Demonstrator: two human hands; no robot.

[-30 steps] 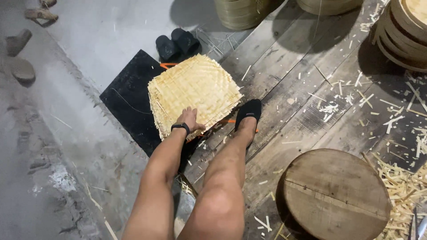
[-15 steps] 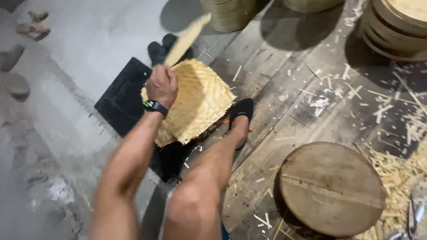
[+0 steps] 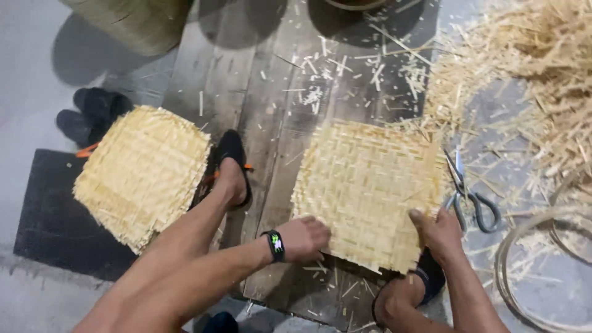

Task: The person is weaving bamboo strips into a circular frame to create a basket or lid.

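A square woven bamboo mat (image 3: pixel 370 188) lies flat on the dark wooden planks in front of me. My left hand (image 3: pixel 303 238), with a black band on its wrist, grips the mat's near left edge. My right hand (image 3: pixel 439 233) holds the near right corner, thumb on top. A second woven mat (image 3: pixel 143 172) rests to the left on a black floor mat (image 3: pixel 46 219), touched by neither hand. My left foot in a black sandal (image 3: pixel 233 161) sits between the two mats.
Scissors (image 3: pixel 468 194) lie just right of the held mat. A heap of bamboo shavings (image 3: pixel 536 80) fills the upper right. Thin bamboo hoops (image 3: pixel 524 259) lie at the lower right. A pair of black slippers (image 3: pixel 89 114) and a woven basket (image 3: pixel 132 21) stand at upper left.
My left hand left the first mat on the left and moved right. The view swung right, and both hands now hold a second woven mat.
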